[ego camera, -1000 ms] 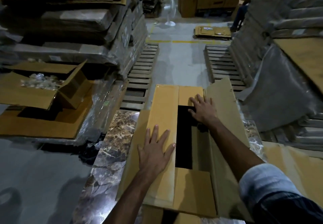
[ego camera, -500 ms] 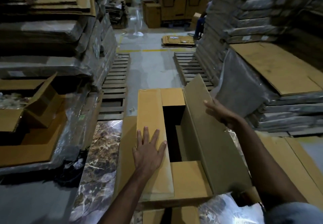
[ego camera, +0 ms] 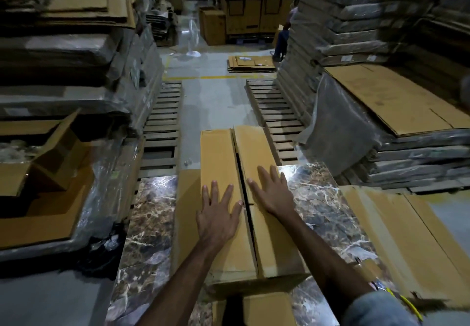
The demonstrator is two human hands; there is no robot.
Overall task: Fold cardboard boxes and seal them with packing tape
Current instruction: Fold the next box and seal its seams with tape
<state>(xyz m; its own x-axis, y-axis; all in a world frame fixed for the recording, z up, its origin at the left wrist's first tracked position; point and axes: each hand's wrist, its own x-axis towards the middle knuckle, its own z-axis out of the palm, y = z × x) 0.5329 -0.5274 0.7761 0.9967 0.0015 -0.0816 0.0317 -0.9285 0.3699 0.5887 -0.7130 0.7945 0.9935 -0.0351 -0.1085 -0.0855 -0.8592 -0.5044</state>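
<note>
Long, plain brown cardboard box (ego camera: pixel 221 153) lies on glossy marble-patterned desk (ego camera: pixel 150 214); left hand (ego camera: pixel 218 214) & right hand (ego camera: pixel 273 193), fingers flat (nothing gripped), press its top flaps beside the centre seam.

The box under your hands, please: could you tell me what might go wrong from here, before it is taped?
1. The left hand and the right hand both press flat on the two long flaps. Lifting either hand to fetch tape may let its flap spring up.
2. A dark gap runs along the seam on top of the box, so the flaps do not quite meet. Tape laid now may sit crooked or leave the seam gaping.
</note>
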